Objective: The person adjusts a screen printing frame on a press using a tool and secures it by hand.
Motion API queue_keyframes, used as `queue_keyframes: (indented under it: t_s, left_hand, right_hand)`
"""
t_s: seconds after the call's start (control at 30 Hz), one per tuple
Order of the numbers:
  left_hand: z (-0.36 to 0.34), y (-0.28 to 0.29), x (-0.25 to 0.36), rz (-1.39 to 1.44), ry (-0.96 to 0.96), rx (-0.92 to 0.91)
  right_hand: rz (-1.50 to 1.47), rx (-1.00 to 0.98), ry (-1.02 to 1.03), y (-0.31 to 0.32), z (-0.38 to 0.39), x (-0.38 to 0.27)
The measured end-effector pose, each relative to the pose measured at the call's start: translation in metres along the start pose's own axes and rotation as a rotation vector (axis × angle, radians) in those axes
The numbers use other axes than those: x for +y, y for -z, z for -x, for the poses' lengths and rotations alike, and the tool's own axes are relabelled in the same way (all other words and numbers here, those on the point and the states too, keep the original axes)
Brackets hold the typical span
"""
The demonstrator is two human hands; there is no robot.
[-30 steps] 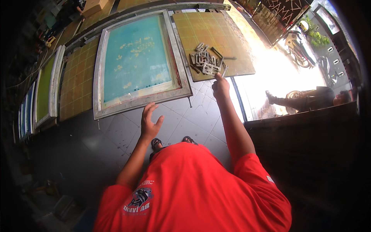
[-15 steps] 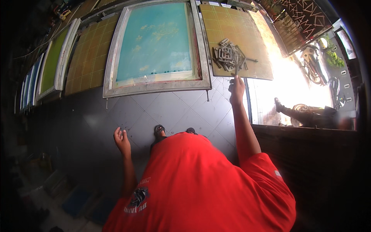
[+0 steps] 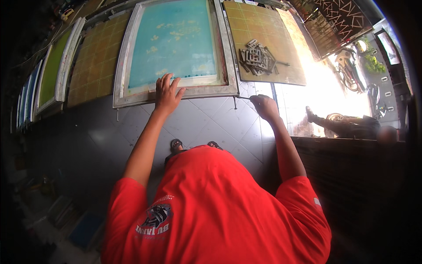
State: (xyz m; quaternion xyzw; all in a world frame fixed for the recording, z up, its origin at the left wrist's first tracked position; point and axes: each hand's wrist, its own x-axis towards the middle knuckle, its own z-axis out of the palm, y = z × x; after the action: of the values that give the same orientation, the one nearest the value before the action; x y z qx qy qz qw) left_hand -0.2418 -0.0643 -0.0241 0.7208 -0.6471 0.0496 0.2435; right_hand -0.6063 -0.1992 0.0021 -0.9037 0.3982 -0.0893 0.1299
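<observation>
At the upper centre of the frame, a blue screen (image 3: 178,50) in a pale border (image 3: 202,92). Below its lower right corner, a bolt (image 3: 235,104), with the tip of a thin dark tool (image 3: 244,98) close by; contact too small to tell. Closed around the tool's other end, the right hand (image 3: 264,106), just brought across from beside the metal pieces (image 3: 258,58) on the board (image 3: 255,26) at upper right. Over the border's near edge, the left hand (image 3: 167,94), raised from farther down at left, fingers loosely spread, pinching nothing visible. Judged from both moves: a turn from pile to screen. Farther out, at upper left, a green screen (image 3: 56,68).
</observation>
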Motion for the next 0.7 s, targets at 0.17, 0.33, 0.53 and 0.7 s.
queue_keyframes:
  t_s: [0.17, 0.33, 0.53, 0.7]
  left_hand:
    - [-0.014, -0.027, -0.003, -0.108, 0.039, -0.17]
    - [-0.01, -0.029, -0.005, -0.095, 0.07, -0.197]
    - [-0.013, -0.03, -0.004, -0.101, 0.115, -0.28]
    - [-0.013, -0.031, -0.008, -0.132, 0.102, -0.299]
  right_hand:
    - [0.168, -0.038, 0.168, 0.002, -0.009, 0.01]
    - [-0.151, 0.052, 0.175, -0.014, -0.011, 0.024]
    - [-0.164, 0.059, 0.145, -0.017, -0.009, 0.022]
    - [-0.077, 0.037, 0.189, -0.004, -0.013, 0.016]
